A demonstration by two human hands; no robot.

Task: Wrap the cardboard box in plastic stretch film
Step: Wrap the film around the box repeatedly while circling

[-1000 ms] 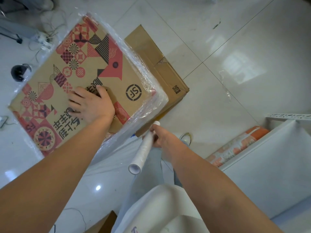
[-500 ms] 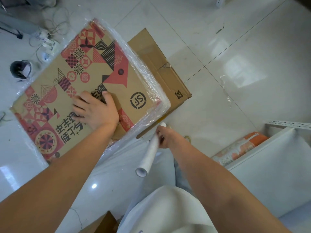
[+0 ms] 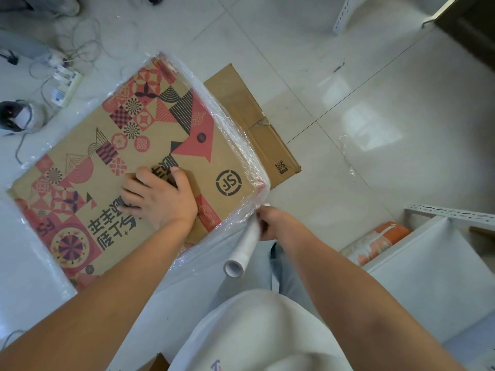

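My left hand [image 3: 158, 199] lies flat, fingers spread, on the printed top of the big brown cardboard box with red and black patterns [image 3: 128, 167], pressing it down and gripping nothing. The box sits tilted in front of me above the glossy white tiled floor [image 3: 375, 129], and clear plastic stretch film [image 3: 230, 124] is crinkled along its far right edge and round the near right corner. My right hand [image 3: 270, 223] is clenched round the white roll of stretch film [image 3: 245, 245], and here's the change: half a second ago that roll stood a little off the box corner, now its top end is right up against the corner, with film bunched between roll and box. The open tube end points back towards me. The box fills more of the view than before, and my left hand hasn't shifted from the black lettering.

Under the box's right side a plain brown flattened cardboard box [image 3: 257, 124] lies on the floor, partly covered. Far left there's a white power strip with tangled cables [image 3: 63, 79] and a small dark round object [image 3: 16, 116] I can't make out. At right, an orange and white packet [image 3: 377, 242] lies beside a white shelf frame [image 3: 450, 212].
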